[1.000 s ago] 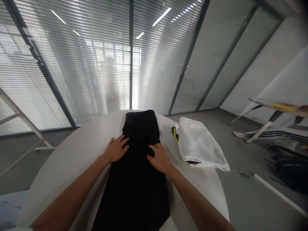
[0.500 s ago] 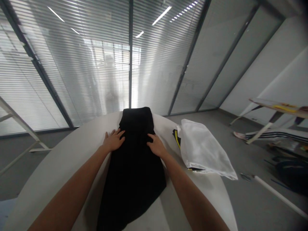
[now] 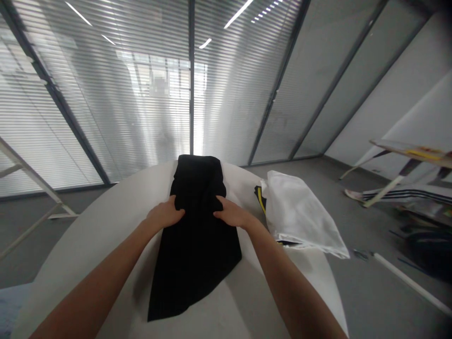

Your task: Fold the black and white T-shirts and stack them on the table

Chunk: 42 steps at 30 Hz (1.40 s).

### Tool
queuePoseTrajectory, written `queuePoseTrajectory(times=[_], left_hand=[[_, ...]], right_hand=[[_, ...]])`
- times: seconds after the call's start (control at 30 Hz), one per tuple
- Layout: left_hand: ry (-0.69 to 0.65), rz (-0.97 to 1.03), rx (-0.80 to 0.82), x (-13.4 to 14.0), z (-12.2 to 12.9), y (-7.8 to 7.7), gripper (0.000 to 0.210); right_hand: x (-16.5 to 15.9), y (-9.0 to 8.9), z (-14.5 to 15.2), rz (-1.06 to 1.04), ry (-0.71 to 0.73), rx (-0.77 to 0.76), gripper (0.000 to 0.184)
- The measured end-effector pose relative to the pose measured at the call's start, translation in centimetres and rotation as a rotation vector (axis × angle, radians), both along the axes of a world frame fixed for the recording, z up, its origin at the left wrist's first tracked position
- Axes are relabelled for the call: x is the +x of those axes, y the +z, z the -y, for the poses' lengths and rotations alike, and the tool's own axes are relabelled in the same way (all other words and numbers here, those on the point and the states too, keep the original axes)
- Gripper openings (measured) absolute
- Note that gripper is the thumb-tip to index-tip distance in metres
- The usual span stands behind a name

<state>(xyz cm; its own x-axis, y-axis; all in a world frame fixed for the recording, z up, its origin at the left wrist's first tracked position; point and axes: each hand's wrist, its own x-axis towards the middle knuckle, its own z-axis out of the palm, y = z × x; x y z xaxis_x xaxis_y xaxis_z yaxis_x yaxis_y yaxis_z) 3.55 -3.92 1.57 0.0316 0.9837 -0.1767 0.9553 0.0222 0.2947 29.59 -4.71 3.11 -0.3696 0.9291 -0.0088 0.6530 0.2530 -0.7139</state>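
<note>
A long piece of folded black cloth (image 3: 194, 254), perhaps a garment, stretches across a white round table (image 3: 116, 202). It is narrower at the far end and widens to a slanted near edge. My left hand (image 3: 165, 213) grips its left side, thumb on top and the other fingers mostly hidden at the edge. On the opposite side my right hand (image 3: 233, 213) pinches the cloth in the same way, level with the left. Slight creases show between the two hands.
To the right, a white cloth or bag (image 3: 300, 212) overhangs the table edge, with a black and yellow item (image 3: 260, 198) under it. A wooden-topped table (image 3: 416, 151) stands at the far right, and a white pole (image 3: 409, 282) lies on the floor. Glass panels with blinds (image 3: 233, 94) rise behind.
Both hands lay on the cloth with fingers outstretched; now they grip its two sides. The near end of the cloth has moved away from me and its bottom corner now shows.
</note>
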Motion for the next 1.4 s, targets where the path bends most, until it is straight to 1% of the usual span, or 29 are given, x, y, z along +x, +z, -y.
queuePoseTrajectory(times=[0.03,0.1,0.17,0.3,0.37,0.43,0.5,0.53,0.6,0.63,0.7,0.73,0.8,0.83,0.87,0.9,0.93,0.97,1.0,1.03,1.1,1.13,1.17,1.2,1.27,1.33,1.4], left_hand=[[-0.058,0.031,-0.006,-0.3,0.5,0.0,0.077],[-0.161,0.078,-0.009,-0.9,1.4,-0.2,0.083],[-0.215,0.078,0.016,-1.1,1.9,-0.5,0.081],[-0.215,-0.076,0.131,-0.3,1.7,-1.4,0.058],[-0.193,-0.140,0.174,0.2,1.2,-1.8,0.055],[-0.131,-0.148,0.237,0.3,0.5,-2.1,0.054],[-0.021,-0.112,0.307,-0.2,-0.1,-2.4,0.052],[0.031,-0.083,0.336,-0.5,-0.4,-2.5,0.051],[0.095,-0.034,0.359,-1.2,-0.8,-2.7,0.050],[0.107,-0.023,0.360,-1.4,-0.8,-2.7,0.049],[0.115,-0.035,0.364,-1.5,-0.5,-2.4,0.048],[0.121,-0.053,0.378,-1.4,-0.2,-2.0,0.048],[0.109,-0.095,0.434,-0.7,0.9,-0.8,0.046],[0.070,-0.106,0.458,-0.3,1.7,-0.1,0.044],[-0.005,-0.103,0.461,0.0,2.6,0.8,0.040],[-0.122,-0.074,0.427,0.4,3.6,1.6,0.037],[-0.279,-0.017,0.351,0.7,4.7,2.4,0.036],[-0.423,0.050,0.267,0.8,5.8,3.0,0.039],[-0.521,0.099,0.198,0.9,6.9,3.4,0.045],[-0.580,0.121,0.151,0.9,7.9,3.6,0.055],[-0.625,0.116,0.113,0.7,9.2,3.3,0.078],[-0.628,0.109,0.110,0.6,9.6,2.9,0.083],[-0.625,0.111,0.111,0.4,9.7,2.4,0.081],[-0.616,0.124,0.113,0.2,9.6,2.0,0.075],[-0.589,0.174,0.123,-0.2,9.0,1.1,0.062],[-0.569,0.215,0.151,-0.5,8.3,0.6,0.054],[-0.554,0.240,0.180,-0.6,7.8,0.3,0.048]], right_hand=[[-0.3,-0.2,0.0,-0.047,0.023,0.048,0.059],[-0.6,-0.9,-0.2,-0.092,0.038,0.098,0.063],[-0.8,-1.6,-0.5,-0.097,0.015,0.102,0.064],[-1.1,-2.9,-1.0,-0.058,-0.100,0.130,0.062],[-1.4,-3.4,-1.3,-0.054,-0.202,0.162,0.059],[-1.6,-3.5,-1.5,-0.109,-0.341,0.169,0.055],[-1.5,-3.2,-1.6,-0.234,-0.446,0.112,0.053],[-1.3,-2.8,-1.5,-0.302,-0.458,0.047,0.052],[-0.8,-1.7,-1.0,-0.403,-0.411,-0.147,0.052],[-0.6,-1.1,-0.6,-0.418,-0.375,-0.248,0.054],[-0.2,0.2,0.2,-0.366,-0.309,-0.399,0.061],[-0.2,0.8,0.6,-0.315,-0.277,-0.435,0.065],[-0.1,1.7,1.1,-0.192,-0.219,-0.435,0.070],[0.0,2.1,1.3,-0.129,-0.193,-0.417,0.070],[0.0,2.3,1.4,-0.070,-0.173,-0.393,0.071],[0.1,2.6,1.5,-0.020,-0.158,-0.366,0.071],[0.3,2.8,1.6,0.022,-0.145,-0.338,0.070],[0.4,3.0,1.7,0.044,-0.138,-0.310,0.069],[0.6,3.3,1.8,0.044,-0.137,-0.280,0.067],[0.8,3.6,2.0,0.024,-0.142,-0.249,0.064],[1.2,4.2,2.4,-0.044,-0.175,-0.189,0.058],[1.5,4.5,2.7,-0.079,-0.198,-0.157,0.056],[1.7,4.8,2.9,-0.116,-0.218,-0.127,0.054],[1.9,5.1,3.1,-0.146,-0.231,-0.112,0.052],[2.4,5.3,3.4,-0.153,-0.236,-0.153,0.042],[2.9,5.1,3.6,-0.040,-0.198,-0.275,0.035],[3.1,4.6,3.8,0.134,-0.128,-0.372,0.042]])
